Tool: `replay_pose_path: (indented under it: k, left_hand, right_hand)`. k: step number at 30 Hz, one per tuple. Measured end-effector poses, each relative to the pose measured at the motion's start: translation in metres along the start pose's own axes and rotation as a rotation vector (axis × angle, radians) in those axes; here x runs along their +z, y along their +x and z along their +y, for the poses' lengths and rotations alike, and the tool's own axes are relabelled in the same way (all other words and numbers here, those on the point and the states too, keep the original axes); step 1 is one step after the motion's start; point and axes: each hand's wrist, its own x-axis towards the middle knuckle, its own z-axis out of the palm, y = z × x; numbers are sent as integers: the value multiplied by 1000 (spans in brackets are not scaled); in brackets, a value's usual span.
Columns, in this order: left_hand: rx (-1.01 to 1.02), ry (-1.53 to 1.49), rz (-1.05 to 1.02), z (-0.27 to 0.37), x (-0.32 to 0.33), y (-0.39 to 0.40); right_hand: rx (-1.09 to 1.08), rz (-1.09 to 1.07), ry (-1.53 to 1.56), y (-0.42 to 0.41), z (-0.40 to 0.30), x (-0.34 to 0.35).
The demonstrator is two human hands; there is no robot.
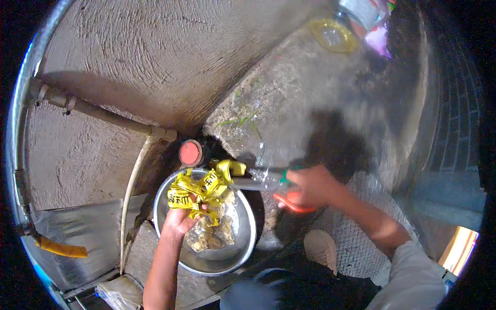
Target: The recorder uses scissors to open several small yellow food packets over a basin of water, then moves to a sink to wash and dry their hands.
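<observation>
My left hand (185, 217) grips a tangled bunch of yellow plastic packets (211, 182) that bear dark writing. The bunch is held over a round metal basin (251, 236). In the basin lie pale and brownish lumps (213, 232), wet-looking and too unclear to name. My right hand (316, 188), blurred, is shut on a pair of scissors (252, 184) with red and green handles. Their blades point left and stand apart, tips close to the packets' right end. Whether the blades touch the plastic, I cannot tell.
A red-topped round object (190, 153) stands behind the basin against the wall corner. A pipe (104, 114) and a pale hose (133, 186) run along the rough wall at left. Far right on the concrete ledge (279, 89) lie a yellowish round dish (333, 37) and plastic bags (378, 37).
</observation>
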Motion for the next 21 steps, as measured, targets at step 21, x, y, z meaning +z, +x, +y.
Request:
replay_pose_path:
  k: [21]
  left_hand:
    - [155, 250, 508, 41, -98, -178]
  right_hand:
    - [-122, 269, -158, 37, 17, 5]
